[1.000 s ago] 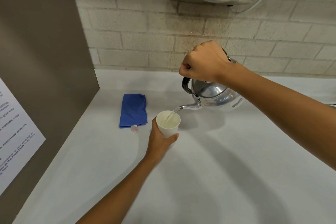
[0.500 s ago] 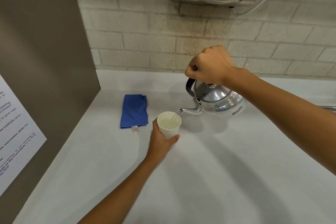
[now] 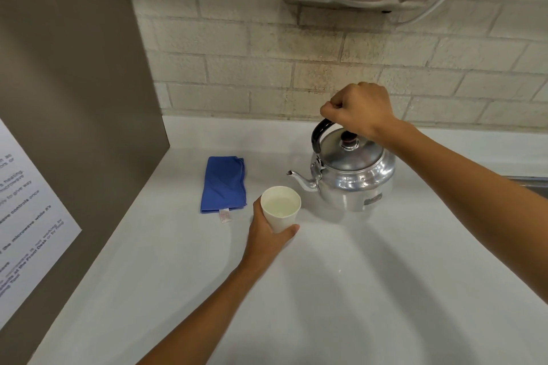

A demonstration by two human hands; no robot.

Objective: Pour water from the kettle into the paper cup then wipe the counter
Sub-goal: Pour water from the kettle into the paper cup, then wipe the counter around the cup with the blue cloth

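Kettle (image 3: 353,178): returned upright to the counter (image 3: 355,290) since a moment ago, its handle gripped by the right hand (image 3: 360,111). Paper cup (image 3: 281,208), at its eight o'clock, holds water and is clasped by the left hand (image 3: 267,235). Pouring judged complete; blue cloth (image 3: 224,184), at the cup's ten o'clock, awaits wiping.

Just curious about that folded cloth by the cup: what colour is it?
The folded cloth is plain blue with a small white tag, clearest in the head view.
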